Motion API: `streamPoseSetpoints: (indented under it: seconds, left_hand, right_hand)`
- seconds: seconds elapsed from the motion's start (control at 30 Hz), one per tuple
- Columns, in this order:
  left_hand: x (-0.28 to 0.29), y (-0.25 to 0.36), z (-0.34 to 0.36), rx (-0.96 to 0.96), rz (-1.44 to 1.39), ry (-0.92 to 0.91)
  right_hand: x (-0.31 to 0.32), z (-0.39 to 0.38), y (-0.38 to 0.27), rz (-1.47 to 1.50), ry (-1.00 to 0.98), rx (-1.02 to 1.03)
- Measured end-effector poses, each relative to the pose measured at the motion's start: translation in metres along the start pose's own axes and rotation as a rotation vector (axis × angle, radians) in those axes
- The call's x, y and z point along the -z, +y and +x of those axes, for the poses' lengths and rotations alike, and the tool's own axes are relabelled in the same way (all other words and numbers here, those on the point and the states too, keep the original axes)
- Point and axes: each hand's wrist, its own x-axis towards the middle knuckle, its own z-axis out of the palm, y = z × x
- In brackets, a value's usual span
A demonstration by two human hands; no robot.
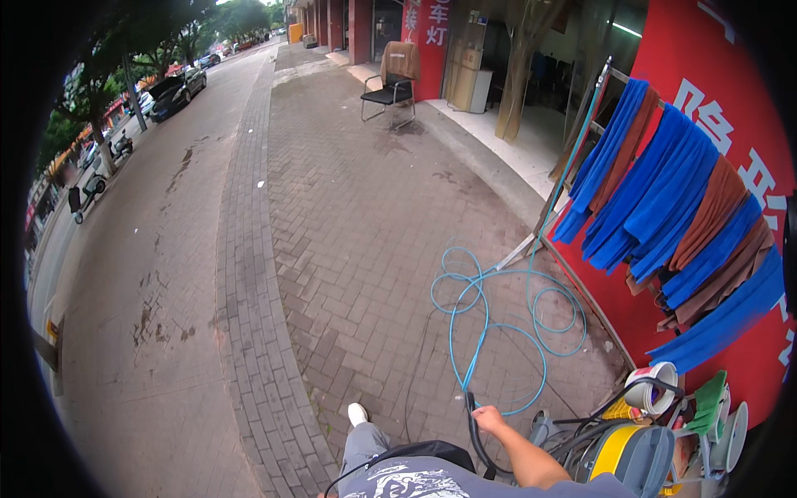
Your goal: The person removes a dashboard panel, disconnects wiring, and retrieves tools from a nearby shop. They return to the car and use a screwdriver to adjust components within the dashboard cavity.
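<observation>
The right hand (490, 419) is at the near side of the scene, its fingers closed narrowly around a black tube (474, 429). The left hand is out of view, so its fingers cannot be told. From the tube's far end, a blue hose (468, 378) loops over the brick paving (357, 274). To the right stand a white bucket (650, 393) and a grey-and-yellow machine (614, 455); blue and brown towels (664, 178) hang beyond.

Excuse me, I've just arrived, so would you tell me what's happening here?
The person's right hand grips a black hose. Ahead, a blue hose lies in loose loops on the paving. Blue and brown towels hang on the right; the left hand can't be made out.
</observation>
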Motion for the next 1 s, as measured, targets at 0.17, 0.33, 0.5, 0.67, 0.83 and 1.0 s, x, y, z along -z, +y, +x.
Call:
streamPoseSetpoints:
  seconds: [0.17, 0.33, 0.5, 0.67, 0.83, 1.0]
  left_hand:
    - [0.099, 0.15, 0.184, 0.108, -0.01, -0.142]
    - [0.314, 0.323, 0.335, -0.211, 0.129, 0.04]
    - [0.611, 0.644, 0.519, -0.177, -0.064, 0.644]
    - [0.75, 0.926, 0.636, -0.369, 0.095, 0.882]
    - [0.666, 1.079, 0.709, -0.081, 0.02, 0.395]
    - [0.59, 1.211, 0.811, -0.023, 0.19, -0.138]
  right_hand:
    - [0.066, 0.223, -0.166, 0.085, 0.165, 0.049]
    - [0.102, 0.338, -0.254, 0.026, -0.092, -0.197]
    - [0.15, 0.485, -0.272, 0.27, -0.066, -0.486]
    - [0.225, 0.689, -0.292, 0.187, -0.198, -0.813]
    - [0.369, 0.871, -0.406, 0.341, -0.068, -0.628]
    - [0.564, 1.122, -0.527, 0.215, 0.053, -0.315]
